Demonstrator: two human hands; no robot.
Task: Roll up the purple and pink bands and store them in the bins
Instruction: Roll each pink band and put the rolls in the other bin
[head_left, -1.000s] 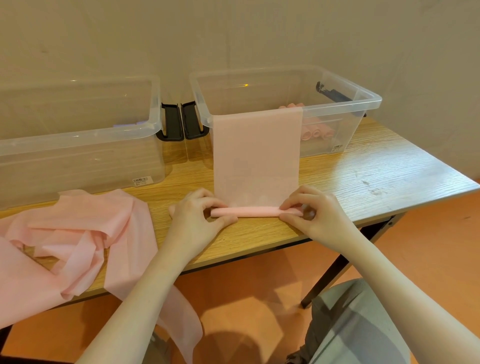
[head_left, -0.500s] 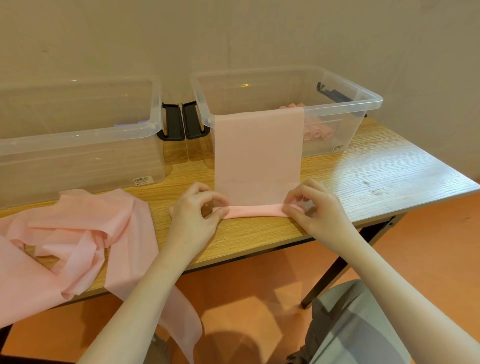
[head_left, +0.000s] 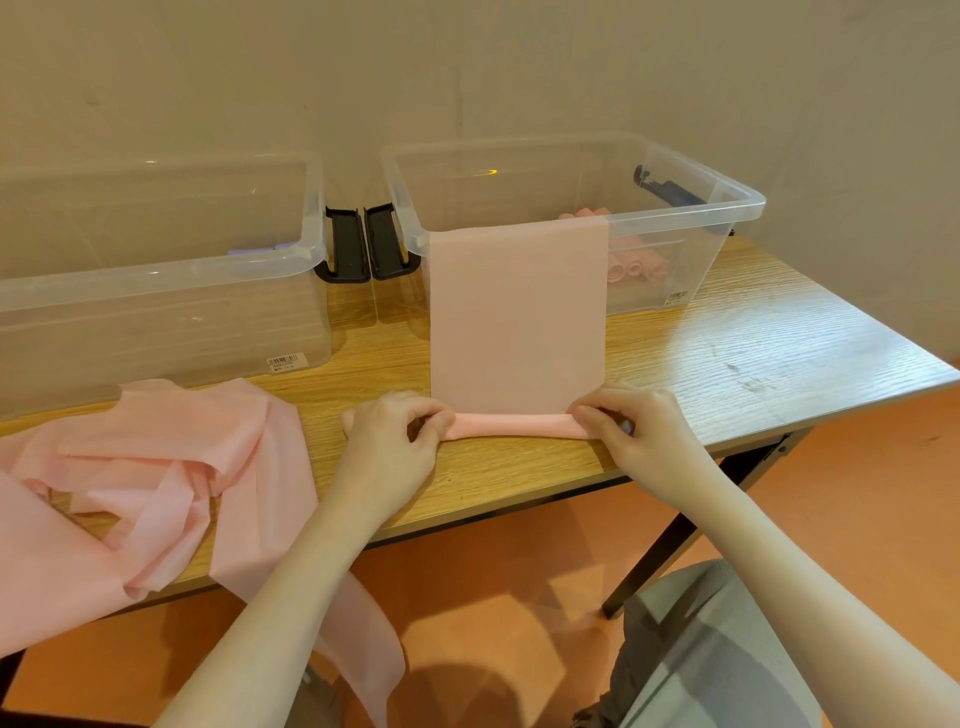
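- We have the thin pink elastic band (head_left: 519, 317) lying flat at the table's centre, its far end draped over the near rim of the clear plastic bin (head_left: 675, 218) at 1 o'clock.
- Our left hand (head_left: 389, 441) pinches the left end of the started roll (head_left: 511, 425); our right hand (head_left: 639, 436) pinches the right end, fingers curled over it.
- To roll well, we judge both ends should turn evenly toward 12 o'clock, keeping the tube tight and its edges square.
- The band looks matte, smooth and limp; finished pink rolls (head_left: 634, 267) sit inside that bin.
- A crumpled heap of pink bands (head_left: 156, 467) lies at 9 o'clock on the grained wooden table (head_left: 753, 353), before a second clear bin (head_left: 156, 291).
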